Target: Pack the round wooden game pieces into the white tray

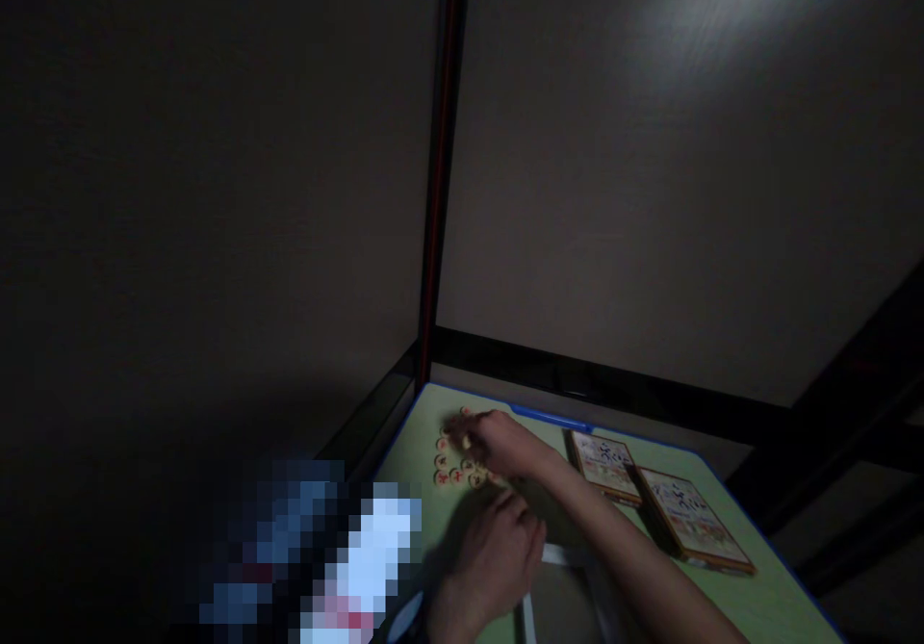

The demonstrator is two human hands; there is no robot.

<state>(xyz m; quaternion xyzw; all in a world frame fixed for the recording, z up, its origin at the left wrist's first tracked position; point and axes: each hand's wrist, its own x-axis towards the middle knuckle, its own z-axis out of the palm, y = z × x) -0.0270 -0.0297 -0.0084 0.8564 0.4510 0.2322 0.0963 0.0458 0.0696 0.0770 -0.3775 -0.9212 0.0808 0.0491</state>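
Round Chinese chess pieces (pixel 441 477) with red and dark characters lie in a loose group near the far left corner of a pale green table. Over that group reaches my right hand (pixel 495 440), its fingers bent down among the pieces. Those fingertips are smeared, so what they grip does not show. Closer to me, my left hand (pixel 498 553) is curled, knuckles up, just on the near side of the pieces. Its fingers hide anything inside them. A dark band with a pale face (pixel 405 617) sits at the left wrist.
Two flat printed boxes (pixel 604 463) lie on the right of the green table (pixel 765 615), which has a blue edge. A white-rimmed tray or open box (pixel 529 617) is under my right forearm. Walls meet behind the table. A pixelated patch (pixel 375 548) covers the lower left.
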